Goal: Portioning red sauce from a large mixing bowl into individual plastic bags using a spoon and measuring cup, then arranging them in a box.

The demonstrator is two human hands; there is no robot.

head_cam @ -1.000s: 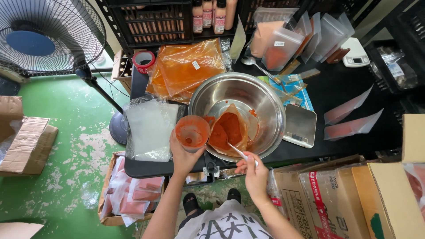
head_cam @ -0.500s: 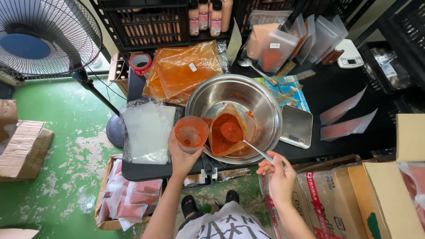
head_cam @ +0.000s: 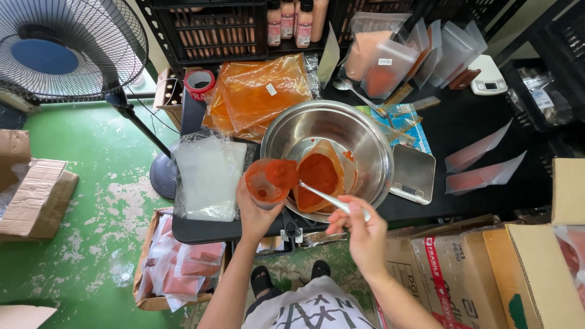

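Near edge of the black bench (head_cam: 201,230): left hand (head_cam: 256,213) clasps a small red-smeared pouch (head_cam: 270,181), mouth open; right hand (head_cam: 362,234) has its grip closed on a spoon (head_cam: 326,198) angled up-left toward the pouch. Just beyond, a steel bowl (head_cam: 365,143) holds a bag of red paste (head_cam: 318,173). Farther back, orange bags (head_cam: 259,94); clear bags (head_cam: 210,176) at left.

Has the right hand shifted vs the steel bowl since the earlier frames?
Yes. The right hand has gone first rightward along the steel bowl's near rim, then back left, its spoon tip now reaching toward the cup.
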